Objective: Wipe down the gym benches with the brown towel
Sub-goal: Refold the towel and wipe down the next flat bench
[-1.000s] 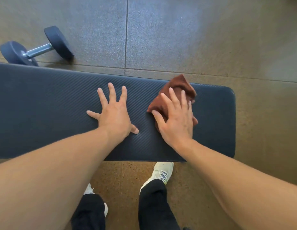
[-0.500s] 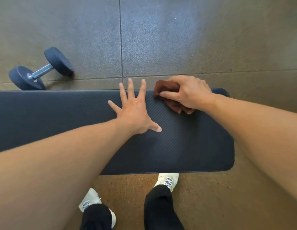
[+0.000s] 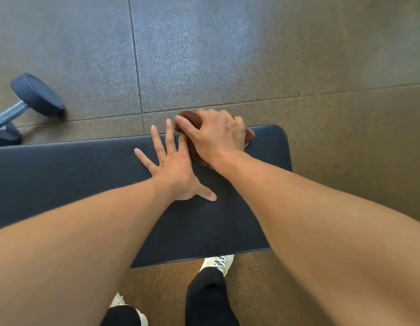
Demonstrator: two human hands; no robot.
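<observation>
The dark padded gym bench (image 3: 63, 175) runs across the view from the left edge to a rounded end on the right. My left hand (image 3: 173, 170) lies flat on the pad with fingers spread. Right beside it, at the bench's far edge, my right hand (image 3: 216, 135) grips the bunched brown towel (image 3: 187, 117) with curled fingers and presses it onto the pad. Most of the towel is hidden under that hand; it overhangs the far edge a little.
A black dumbbell (image 3: 28, 102) with a metal handle lies on the speckled rubber floor (image 3: 227, 55) at the far left, just behind the bench. My feet in white shoes (image 3: 218, 263) stand at the near side of the bench.
My right hand has carried the towel from the middle of the pad up to its far edge, then left until it touches my left hand. The left hand stayed planted.
</observation>
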